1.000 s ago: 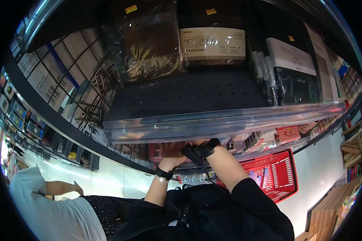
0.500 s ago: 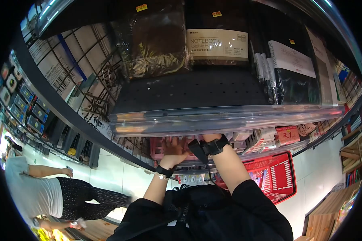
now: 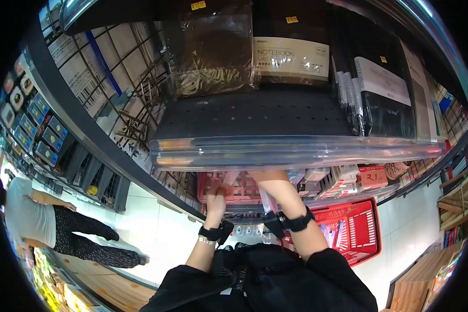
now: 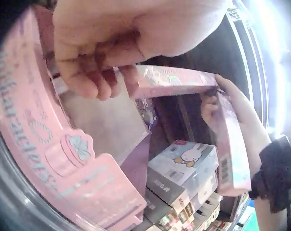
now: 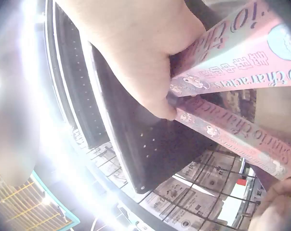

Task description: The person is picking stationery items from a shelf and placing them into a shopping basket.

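In the left wrist view, my left hand (image 4: 136,33) curls its fingers at one end of a long pink box (image 4: 184,81). My right hand (image 4: 215,103) grips the other end, with a second long pink box (image 4: 232,144) angled from the same grip. Both printed boxes, the upper (image 5: 237,53) and the lower (image 5: 232,132), meet at my right hand (image 5: 140,62) in the right wrist view. A pink display carton (image 4: 54,130) stands beside my left hand. In the head view, my left hand (image 3: 217,200) and right hand (image 3: 273,182) are under the shelf lip.
The clear shelf lip (image 3: 296,151) runs above my hands, with wrapped notebooks (image 3: 291,60) behind it. A wire grid (image 3: 104,67) borders the left. A red basket (image 3: 356,234) stands below right. Miffy boxes (image 4: 186,159) sit beside the pink carton. A person (image 3: 31,213) stands at left.
My right forearm has shifted right and turned, and a pink box now shows between my hands. My left hand has curled from spread fingers. The passer-by has moved left in the view.
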Tool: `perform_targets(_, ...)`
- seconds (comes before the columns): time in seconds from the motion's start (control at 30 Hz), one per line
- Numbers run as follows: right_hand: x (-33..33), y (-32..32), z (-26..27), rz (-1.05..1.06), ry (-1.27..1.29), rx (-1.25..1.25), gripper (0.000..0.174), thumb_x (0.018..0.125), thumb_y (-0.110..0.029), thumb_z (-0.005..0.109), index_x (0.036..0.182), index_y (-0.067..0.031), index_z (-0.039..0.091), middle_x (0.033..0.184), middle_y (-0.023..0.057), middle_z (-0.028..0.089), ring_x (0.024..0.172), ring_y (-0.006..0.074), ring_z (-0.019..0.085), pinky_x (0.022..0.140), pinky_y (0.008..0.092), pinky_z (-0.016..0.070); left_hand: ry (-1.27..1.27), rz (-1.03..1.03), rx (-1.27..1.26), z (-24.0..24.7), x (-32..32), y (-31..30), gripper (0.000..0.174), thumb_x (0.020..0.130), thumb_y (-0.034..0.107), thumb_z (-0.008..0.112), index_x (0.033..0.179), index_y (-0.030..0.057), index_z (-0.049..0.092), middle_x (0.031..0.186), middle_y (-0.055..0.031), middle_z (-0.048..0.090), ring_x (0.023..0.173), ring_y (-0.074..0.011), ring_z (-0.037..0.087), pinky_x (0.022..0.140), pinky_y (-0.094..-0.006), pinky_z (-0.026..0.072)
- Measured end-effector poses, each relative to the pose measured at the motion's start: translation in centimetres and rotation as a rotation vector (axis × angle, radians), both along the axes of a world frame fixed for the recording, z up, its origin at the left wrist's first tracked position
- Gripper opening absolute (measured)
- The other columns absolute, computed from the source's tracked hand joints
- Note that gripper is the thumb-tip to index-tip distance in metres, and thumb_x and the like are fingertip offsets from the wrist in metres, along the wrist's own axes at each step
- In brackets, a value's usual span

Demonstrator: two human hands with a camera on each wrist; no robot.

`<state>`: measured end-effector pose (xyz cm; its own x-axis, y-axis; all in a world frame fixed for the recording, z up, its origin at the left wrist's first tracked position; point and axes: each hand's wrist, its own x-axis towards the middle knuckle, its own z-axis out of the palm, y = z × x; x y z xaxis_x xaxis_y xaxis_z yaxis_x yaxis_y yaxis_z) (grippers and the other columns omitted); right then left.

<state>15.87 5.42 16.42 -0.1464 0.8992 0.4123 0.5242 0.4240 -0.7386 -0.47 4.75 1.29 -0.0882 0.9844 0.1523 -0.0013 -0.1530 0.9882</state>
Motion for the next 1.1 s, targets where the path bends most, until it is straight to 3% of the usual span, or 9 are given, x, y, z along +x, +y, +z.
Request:
perform_targets(0.07,0.4,-2.3,-0.1,0.035,0.138,0.020,0.025,0.073,-0.014,0.059,0.092,0.0009,0.056,0.091,0.0154,0.057,0.082,0.0271,0.055,0.073,0.0347,0.0429,0.186,0.012,0.050,0.8,-0.4,-0.3,0.018,0.068,-0.010,0.031,0.062,0.0007,0.046,0.061,-0.0042,0.047,0.058,-0.0124,0.046,0.053,-0.0223,0.0364)
perform_targets(0.17,1.4,-5.0,-1.2,0.076,0.140,0.048,0.027,0.069,-0.011,0.063,0.093,-0.0005,0.057,0.089,0.0130,0.057,0.077,0.0245,0.056,0.069,0.0325,0.0440,0.461,-0.034,0.155,1.2,-1.2,-1.1,0.012,0.069,-0.008,0.037,0.071,-0.0010,0.047,0.070,-0.0074,0.051,0.067,-0.0151,0.051,0.061,-0.0279,0.0412)
perform_targets(0.2,1.6,-5.5,-1.6,0.087,0.127,0.097,0.030,0.066,-0.010,0.064,0.094,-0.0014,0.057,0.088,0.0119,0.057,0.075,0.0234,0.056,0.068,0.0314,0.0445,0.176,-0.191,0.036,1.4,-0.9,-1.9,0.019,0.074,-0.002,0.046,0.093,-0.0005,0.049,0.087,-0.0087,0.054,0.084,-0.0173,0.053,0.073,-0.0297,0.0425)
perform_targets(0.23,1.7,-6.0,-1.8,0.088,0.126,0.095,0.030,0.066,-0.010,0.064,0.094,-0.0014,0.057,0.088,0.0119,0.057,0.075,0.0234,0.056,0.068,0.0314,0.0445,0.175,-0.191,0.034,3.0,-0.5,-2.6,0.019,0.074,-0.002,0.046,0.093,-0.0005,0.049,0.087,-0.0087,0.054,0.084,-0.0173,0.053,0.073,-0.0297,0.0425)
perform_targets(0.37,1.6,-7.1,-2.1,0.078,0.119,0.185,0.035,0.061,-0.008,0.066,0.095,-0.0033,0.059,0.081,0.0107,0.056,0.074,0.0238,0.056,0.066,0.0294,0.0446,-0.147,-0.935,0.017,6.2,1.6,-4.1,0.065,0.071,0.009,0.065,0.125,0.0028,0.028,0.123,-0.0083,0.036,0.109,-0.0157,0.041,0.087,-0.0292,0.0383)
perform_targets(0.5,1.4,-7.7,-2.7,0.132,0.095,0.301,0.037,0.058,-0.007,0.067,0.094,-0.0051,0.060,0.078,0.0085,0.054,0.067,0.0217,0.054,0.060,0.0292,0.0446,-0.082,-1.078,-0.125,5.3,2.9,-4.7,0.051,0.069,0.010,0.068,0.112,0.0032,0.042,0.106,-0.0050,0.048,0.097,-0.0125,0.048,0.081,-0.0272,0.0417)
perform_targets(0.83,0.7,-7.7,-2.4,0.315,0.089,0.288,0.032,0.061,-0.009,0.061,0.093,-0.0045,0.060,0.078,0.0094,0.055,0.074,0.0217,0.052,0.067,0.0317,0.0422,-0.252,-0.981,-0.139,4.4,2.7,-6.1,0.043,0.070,0.012,0.067,0.107,0.0052,0.046,0.099,-0.0033,0.052,0.091,-0.0115,0.050,0.078,-0.0280,0.0428)
perform_targets(0.97,0.6,-5.8,-2.5,0.218,0.160,0.291,0.025,0.069,-0.009,0.055,0.093,-0.0036,0.059,0.081,0.0115,0.056,0.079,0.0245,0.052,0.071,0.0331,0.0409,-0.116,-0.904,-0.233,3.9,1.8,-5.5,0.034,0.072,0.012,0.065,0.103,0.0029,0.052,0.095,-0.0015,0.055,0.088,-0.0119,0.052,0.077,-0.0274,0.0434)
perform_targets(1.1,-0.3,-2.9,-2.1,-0.017,0.146,0.055,0.022,0.074,-0.016,0.054,0.092,-0.0034,0.057,0.087,0.0159,0.057,0.080,0.0297,0.053,0.071,0.0361,0.0418,0.287,-0.609,-0.026,3.8,-0.6,-4.6,0.032,0.063,0.016,0.068,0.092,0.0049,0.060,0.102,-0.0120,0.054,0.095,-0.0252,0.051,0.083,-0.0352,0.0402)
